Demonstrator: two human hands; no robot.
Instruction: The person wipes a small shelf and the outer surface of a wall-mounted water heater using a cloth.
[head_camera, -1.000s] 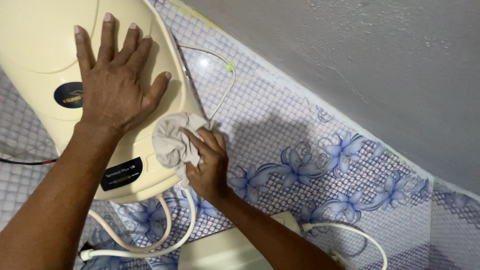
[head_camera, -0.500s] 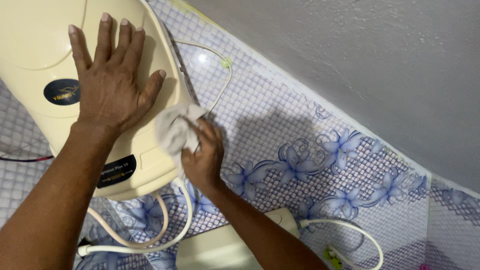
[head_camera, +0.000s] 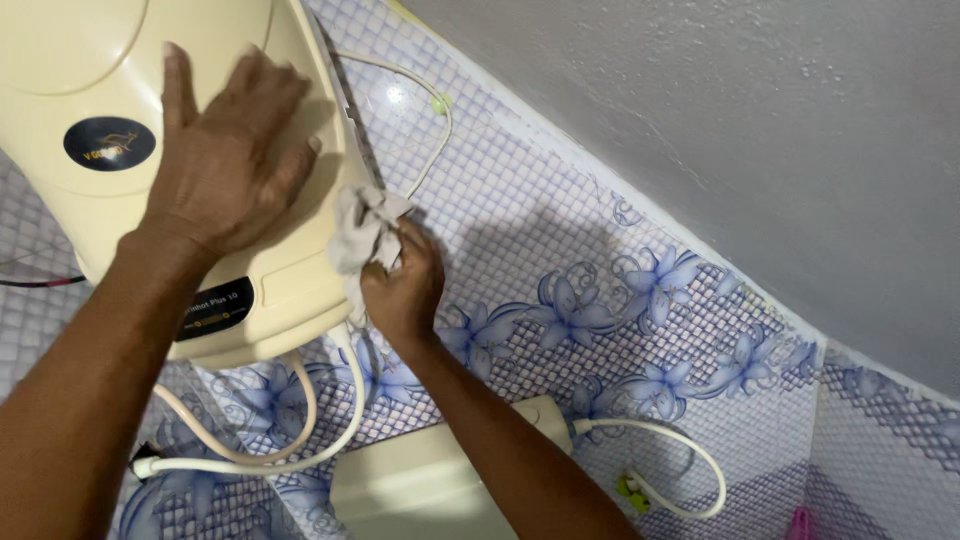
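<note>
Up on the tiled wall, the left hand (head_camera: 225, 165) lay flat on the front of the cream water heater (head_camera: 90, 90), fingers spread wide and the palm pressed against the casing, holding nothing. The right hand (head_camera: 405, 285) was closed around one crumpled white cloth (head_camera: 362, 228), the fingers curled tight on it, and the cloth was pushed against the heater's right edge, where the casing met the wall. One heater was in view, carrying two dark oval labels (head_camera: 110, 143), one above the left hand and one below it. Two pale hoses (head_camera: 300, 400) looped down from the heater's underside. A thin white cord (head_camera: 435, 140) ran across the blue-flowered tiles (head_camera: 600, 300) just above the cloth. Below the right forearm sat one cream box (head_camera: 420, 485), with one white hose (head_camera: 690, 460) curving off beside it.
</note>
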